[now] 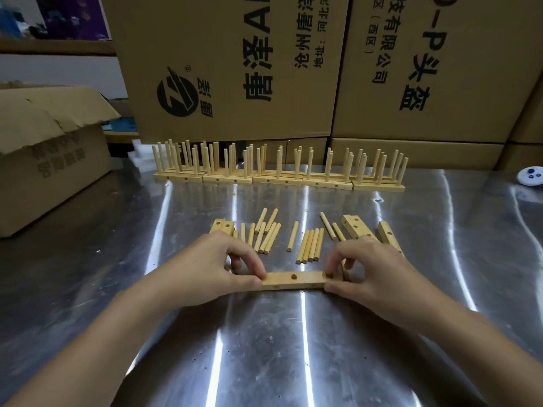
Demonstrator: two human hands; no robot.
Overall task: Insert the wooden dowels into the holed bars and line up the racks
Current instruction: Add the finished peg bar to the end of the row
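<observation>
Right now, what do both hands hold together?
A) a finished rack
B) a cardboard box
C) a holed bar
C: the left hand and the right hand pinch the two ends of a bar whose middle hole is empty.

A bar (293, 279) lies at centre on the table (264, 348); loose dowels (310, 245) lie above it, racks (279, 171) higher, boxes (235, 69) at top.
</observation>
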